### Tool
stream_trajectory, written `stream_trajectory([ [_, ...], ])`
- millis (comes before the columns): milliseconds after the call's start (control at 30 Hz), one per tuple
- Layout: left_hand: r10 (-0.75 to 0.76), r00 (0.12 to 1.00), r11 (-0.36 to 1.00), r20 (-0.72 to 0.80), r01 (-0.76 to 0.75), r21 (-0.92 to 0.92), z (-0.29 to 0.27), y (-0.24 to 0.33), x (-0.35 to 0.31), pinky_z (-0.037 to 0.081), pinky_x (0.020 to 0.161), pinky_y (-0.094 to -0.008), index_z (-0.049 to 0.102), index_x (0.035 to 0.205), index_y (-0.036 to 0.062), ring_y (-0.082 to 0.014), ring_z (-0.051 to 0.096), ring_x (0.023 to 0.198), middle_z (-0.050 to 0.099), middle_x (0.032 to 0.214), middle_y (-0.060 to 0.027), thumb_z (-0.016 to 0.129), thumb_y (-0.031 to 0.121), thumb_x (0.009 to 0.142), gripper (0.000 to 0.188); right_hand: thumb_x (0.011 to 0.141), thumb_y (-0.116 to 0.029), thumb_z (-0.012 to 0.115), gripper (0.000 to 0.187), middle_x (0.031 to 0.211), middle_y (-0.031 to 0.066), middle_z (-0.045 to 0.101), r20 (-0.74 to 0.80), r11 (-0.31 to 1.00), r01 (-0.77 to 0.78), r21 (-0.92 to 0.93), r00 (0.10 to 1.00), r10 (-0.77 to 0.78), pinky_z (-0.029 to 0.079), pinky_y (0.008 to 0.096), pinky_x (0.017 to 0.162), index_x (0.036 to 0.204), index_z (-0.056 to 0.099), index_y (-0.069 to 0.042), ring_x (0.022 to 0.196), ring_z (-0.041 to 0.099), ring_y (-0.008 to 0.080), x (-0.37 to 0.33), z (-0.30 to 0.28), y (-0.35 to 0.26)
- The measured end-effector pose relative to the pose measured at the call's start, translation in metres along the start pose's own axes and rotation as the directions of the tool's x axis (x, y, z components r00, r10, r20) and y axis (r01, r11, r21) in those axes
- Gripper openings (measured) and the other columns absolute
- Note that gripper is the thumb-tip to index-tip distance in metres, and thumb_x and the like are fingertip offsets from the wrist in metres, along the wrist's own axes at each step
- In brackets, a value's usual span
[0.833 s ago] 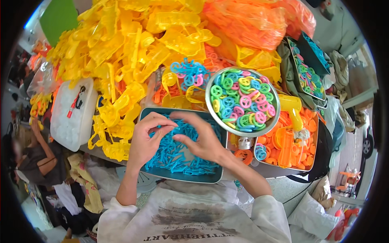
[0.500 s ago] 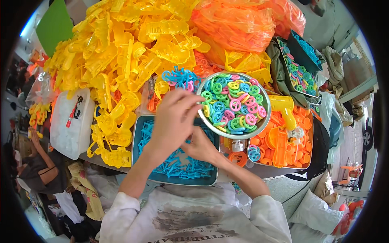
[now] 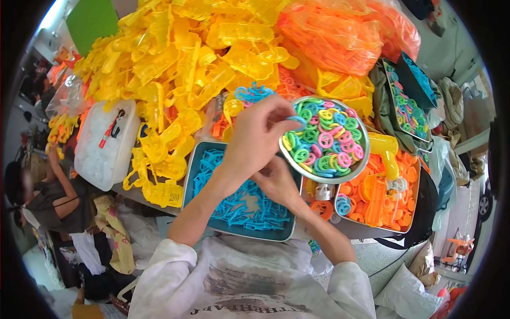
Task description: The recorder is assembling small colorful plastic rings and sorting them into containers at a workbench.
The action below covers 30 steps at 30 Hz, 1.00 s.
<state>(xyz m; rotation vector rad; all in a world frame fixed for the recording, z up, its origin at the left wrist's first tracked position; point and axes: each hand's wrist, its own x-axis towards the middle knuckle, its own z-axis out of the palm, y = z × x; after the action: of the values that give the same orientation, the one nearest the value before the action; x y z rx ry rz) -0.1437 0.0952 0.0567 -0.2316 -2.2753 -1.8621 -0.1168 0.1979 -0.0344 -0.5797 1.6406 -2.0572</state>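
Note:
My left hand (image 3: 254, 139) reaches across at the left rim of a metal bowl (image 3: 322, 179) full of small plastic wheels (image 3: 325, 139) in pink, green, yellow and blue. Between its thumb and fingers is a blue wheel (image 3: 296, 123). Lower and to the right, my right hand (image 3: 277, 181) is closed over a dark teal tray (image 3: 187, 198); whatever its fingers hold is hidden behind the left hand. Slim blue plastic parts (image 3: 239, 204) lie loose in that tray. Just beyond my left hand sits a small cluster of blue parts with wheels (image 3: 254, 93).
Yellow plastic shells (image 3: 175, 58) heap up at the back, beside orange bags (image 3: 334, 37). At right stands a tray of orange parts (image 3: 377, 186) with a yellow shell (image 3: 387, 151). A white tub (image 3: 101, 143) lies left. Another person (image 3: 56, 194) sits at far left.
My left hand has moved right to the bowl's rim and now pinches a blue wheel. The whole view has shifted slightly, the table's things appearing farther right.

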Motion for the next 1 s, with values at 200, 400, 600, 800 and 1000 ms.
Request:
stream_trajectory([
  [200, -0.109, 0.947, 0.994, -0.303, 0.104, -0.034, -0.062, -0.037, -0.087, 0.053, 0.080, -0.0274, 0.060, 0.097, -0.0022, -0.0157, 0.066, 0.088, 0.066, 0.091, -0.0076, 0.067, 0.002, 0.088, 0.012, 0.093, -0.007, 0.066, 0.023, 0.096, 0.0114, 0.072, -0.034, 0.996, -0.093, 0.015, 0.995, 0.094, 0.055, 0.0270, 0.084, 0.113, 0.060, 0.003, 0.095, 0.069, 0.0171, -0.001, 0.004, -0.003],
  [400, -0.242, 0.945, 0.939, -0.219, 0.171, -0.300, -0.052, -0.055, -0.112, 0.054, 0.084, -0.0267, 0.060, 0.100, -0.0036, -0.0150, 0.067, 0.093, 0.066, 0.096, -0.0107, 0.069, 0.007, 0.090, 0.017, 0.094, -0.013, 0.066, 0.019, 0.091, 0.0071, 0.072, -0.059, 0.996, -0.079, 0.034, 0.995, 0.081, 0.052, 0.0236, 0.077, 0.105, 0.067, 0.003, 0.085, 0.065, 0.0090, -0.003, 0.003, -0.002],
  [600, -0.191, 0.930, 0.962, -0.313, 0.114, -0.248, -0.046, -0.060, -0.111, 0.056, 0.079, -0.0282, 0.060, 0.098, -0.0032, -0.0150, 0.067, 0.088, 0.065, 0.096, -0.0103, 0.069, 0.008, 0.091, 0.016, 0.097, -0.023, 0.063, 0.025, 0.084, 0.0032, 0.070, 0.005, 0.991, -0.080, -0.104, 0.997, 0.081, 0.047, 0.0219, 0.070, 0.103, 0.068, 0.001, 0.079, 0.058, 0.0041, 0.000, 0.001, 0.000],
  [800, -0.200, 0.907, 0.948, -0.371, 0.083, -0.307, -0.039, -0.056, -0.111, 0.059, 0.077, -0.0304, 0.059, 0.096, -0.0033, -0.0158, 0.067, 0.087, 0.063, 0.096, -0.0105, 0.068, 0.007, 0.091, 0.015, 0.097, -0.024, 0.063, 0.026, 0.082, 0.0024, 0.069, -0.012, 0.981, -0.144, -0.129, 0.989, 0.144, 0.045, 0.0219, 0.067, 0.103, 0.068, 0.000, 0.075, 0.057, 0.0042, 0.000, 0.001, -0.001],
  [1000, -0.051, 0.901, 0.992, -0.430, -0.005, -0.126, -0.034, -0.065, -0.114, 0.057, 0.074, -0.0268, 0.058, 0.094, -0.0024, -0.0134, 0.065, 0.082, 0.058, 0.089, -0.0067, 0.065, -0.001, 0.091, 0.008, 0.097, -0.028, 0.062, 0.029, 0.076, 0.0011, 0.068, 0.024, 0.975, -0.197, -0.104, 0.979, 0.200, 0.043, 0.0221, 0.064, 0.095, 0.071, 0.000, 0.071, 0.054, 0.0038, 0.001, -0.001, -0.003],
])
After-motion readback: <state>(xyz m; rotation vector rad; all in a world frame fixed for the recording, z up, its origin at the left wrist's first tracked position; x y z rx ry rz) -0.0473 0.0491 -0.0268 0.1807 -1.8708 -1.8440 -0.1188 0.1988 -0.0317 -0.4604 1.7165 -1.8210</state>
